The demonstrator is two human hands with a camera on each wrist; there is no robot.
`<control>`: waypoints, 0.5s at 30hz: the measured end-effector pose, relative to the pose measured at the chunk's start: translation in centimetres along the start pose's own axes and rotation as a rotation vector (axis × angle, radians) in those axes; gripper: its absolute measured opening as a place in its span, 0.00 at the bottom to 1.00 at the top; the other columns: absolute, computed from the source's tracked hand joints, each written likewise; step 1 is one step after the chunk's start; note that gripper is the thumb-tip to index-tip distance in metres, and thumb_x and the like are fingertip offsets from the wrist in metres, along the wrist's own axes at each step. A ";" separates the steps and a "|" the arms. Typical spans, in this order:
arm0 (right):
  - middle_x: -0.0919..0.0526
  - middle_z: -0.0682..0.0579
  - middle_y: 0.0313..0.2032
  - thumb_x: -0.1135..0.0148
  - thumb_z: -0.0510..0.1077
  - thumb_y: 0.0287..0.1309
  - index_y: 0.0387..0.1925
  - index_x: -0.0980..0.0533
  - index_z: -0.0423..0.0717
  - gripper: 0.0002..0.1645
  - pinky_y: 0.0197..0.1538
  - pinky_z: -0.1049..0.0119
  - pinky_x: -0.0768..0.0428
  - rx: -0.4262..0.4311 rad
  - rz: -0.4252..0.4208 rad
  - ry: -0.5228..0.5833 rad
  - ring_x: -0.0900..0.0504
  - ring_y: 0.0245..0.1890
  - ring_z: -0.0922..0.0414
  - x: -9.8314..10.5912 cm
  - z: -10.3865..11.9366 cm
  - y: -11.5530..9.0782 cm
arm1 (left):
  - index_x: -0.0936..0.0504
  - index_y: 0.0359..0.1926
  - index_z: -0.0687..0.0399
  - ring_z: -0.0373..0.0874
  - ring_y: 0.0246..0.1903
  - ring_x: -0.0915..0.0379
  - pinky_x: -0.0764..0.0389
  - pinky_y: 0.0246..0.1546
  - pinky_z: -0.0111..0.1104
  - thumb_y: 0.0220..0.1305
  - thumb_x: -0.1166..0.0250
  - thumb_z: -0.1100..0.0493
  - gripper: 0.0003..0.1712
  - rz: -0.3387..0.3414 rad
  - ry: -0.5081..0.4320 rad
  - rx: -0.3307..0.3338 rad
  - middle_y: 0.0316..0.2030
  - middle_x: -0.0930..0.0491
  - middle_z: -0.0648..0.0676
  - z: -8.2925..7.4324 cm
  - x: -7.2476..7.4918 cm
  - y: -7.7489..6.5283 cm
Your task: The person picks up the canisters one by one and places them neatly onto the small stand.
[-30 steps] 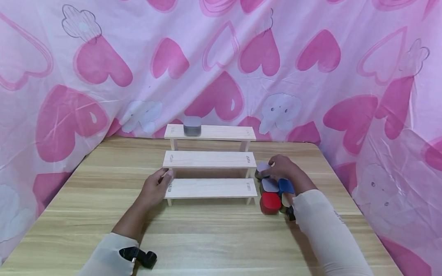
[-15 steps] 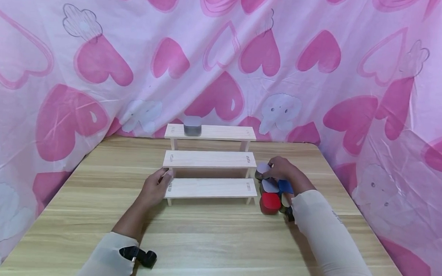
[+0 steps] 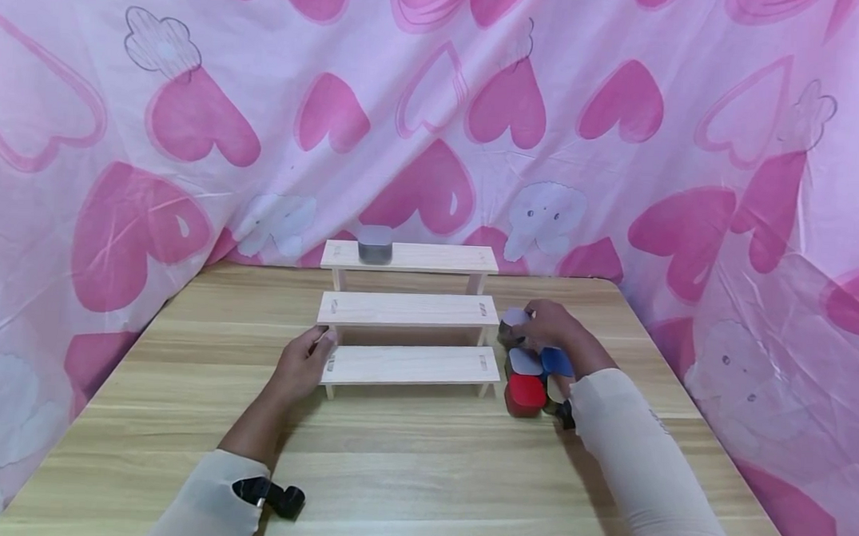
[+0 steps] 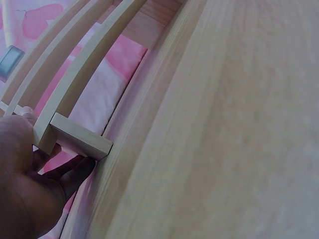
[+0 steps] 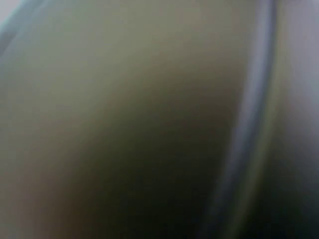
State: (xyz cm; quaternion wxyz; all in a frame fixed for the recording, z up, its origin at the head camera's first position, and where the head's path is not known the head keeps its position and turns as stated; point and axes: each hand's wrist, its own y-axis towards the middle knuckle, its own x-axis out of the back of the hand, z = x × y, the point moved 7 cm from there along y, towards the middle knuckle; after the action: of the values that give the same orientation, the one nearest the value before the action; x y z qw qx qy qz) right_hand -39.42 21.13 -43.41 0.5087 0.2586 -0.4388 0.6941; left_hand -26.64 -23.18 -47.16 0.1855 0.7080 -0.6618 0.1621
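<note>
A three-step wooden display stand (image 3: pixel 413 309) is on the table in the head view. My left hand (image 3: pixel 303 365) grips its left end, thumb on the lowest step; in the left wrist view its fingers (image 4: pixel 75 177) curl under beside a wooden leg (image 4: pixel 82 137). To the right of the stand, my right hand (image 3: pixel 548 325) pinches a grey-lidded rounded tin (image 3: pixel 511 329). Close by stand another grey-lidded tin (image 3: pixel 526 362), a blue-lidded tin (image 3: pixel 556 361) and a red tin (image 3: pixel 525 394). One more grey tin (image 3: pixel 376 246) sits on the top step, left of centre.
A further tin (image 3: pixel 555 391) is partly covered by the right sleeve. The wooden table (image 3: pixel 420 475) reaches back to a pink heart-printed curtain (image 3: pixel 422 100). The right wrist view is blurred, filled by a tan surface very close up.
My right hand has shifted the pinched grey-lidded tin slightly up and away from the neighbouring tins. My left hand stays on the stand.
</note>
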 end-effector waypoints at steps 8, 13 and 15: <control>0.23 0.32 0.66 0.22 0.63 0.62 0.75 0.34 0.35 0.54 0.62 0.40 0.13 0.046 -0.052 -0.016 0.22 0.63 0.34 1.4 -0.1 -0.5 | 0.25 0.76 0.56 0.61 0.63 0.21 0.21 0.65 0.54 0.90 0.53 0.43 0.30 -0.011 0.010 -0.017 0.67 0.19 0.69 -0.1 0.0 0.0; 0.22 0.31 0.66 0.26 0.61 0.65 0.73 0.30 0.34 0.48 0.64 0.39 0.15 0.072 -0.107 0.042 0.21 0.63 0.35 2.4 -0.2 -0.6 | 0.24 0.75 0.57 0.62 0.65 0.21 0.21 0.67 0.56 0.90 0.52 0.44 0.29 -0.013 0.008 -0.023 0.68 0.19 0.69 -0.2 0.0 0.0; 0.21 0.31 0.67 0.27 0.59 0.65 0.72 0.28 0.33 0.46 0.66 0.39 0.16 0.088 -0.134 0.071 0.22 0.63 0.35 2.8 -0.2 -0.6 | 0.24 0.75 0.57 0.63 0.66 0.21 0.21 0.68 0.56 0.90 0.52 0.44 0.29 -0.012 0.003 -0.018 0.68 0.20 0.69 -0.1 0.0 0.0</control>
State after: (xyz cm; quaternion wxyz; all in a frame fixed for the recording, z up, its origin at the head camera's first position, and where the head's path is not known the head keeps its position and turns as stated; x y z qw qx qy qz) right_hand -39.80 22.70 -41.03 0.5574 0.2850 -0.3712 0.6858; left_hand -26.67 -23.10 -47.07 0.1939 0.7099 -0.6588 0.1563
